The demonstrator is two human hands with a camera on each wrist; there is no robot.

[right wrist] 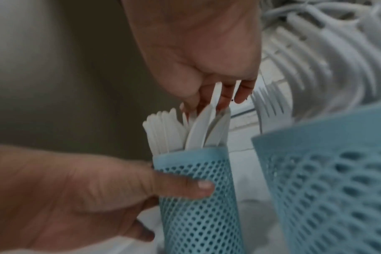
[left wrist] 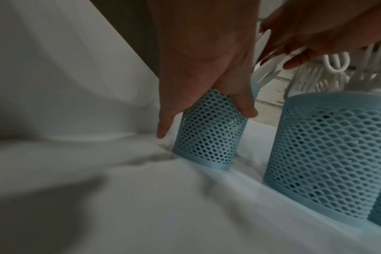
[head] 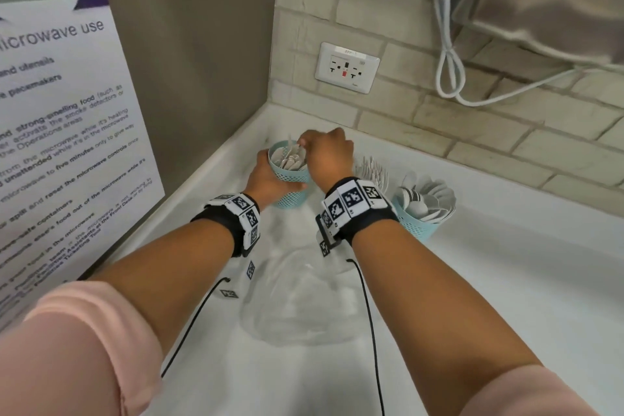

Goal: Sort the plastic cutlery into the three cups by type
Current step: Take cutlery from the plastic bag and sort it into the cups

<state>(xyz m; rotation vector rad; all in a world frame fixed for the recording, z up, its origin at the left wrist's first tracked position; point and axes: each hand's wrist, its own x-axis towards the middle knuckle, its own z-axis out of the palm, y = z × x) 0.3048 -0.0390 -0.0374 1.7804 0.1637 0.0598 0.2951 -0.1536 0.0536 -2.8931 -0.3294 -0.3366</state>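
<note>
On the white counter (head: 472, 297), nearest lies an emptied clear plastic bag (head: 300, 300); beyond it the left hand (head: 266, 176) wraps the blue mesh knife cup (head: 290, 186) by the corner wall. Directly above its rim, the right hand (head: 329, 154) pinches an upright plastic knife (right wrist: 213, 103), tip-down among the others. The fork cup (left wrist: 328, 154) and spoon cup (head: 420, 219) stand just to the right, leaving little side room.
</note>
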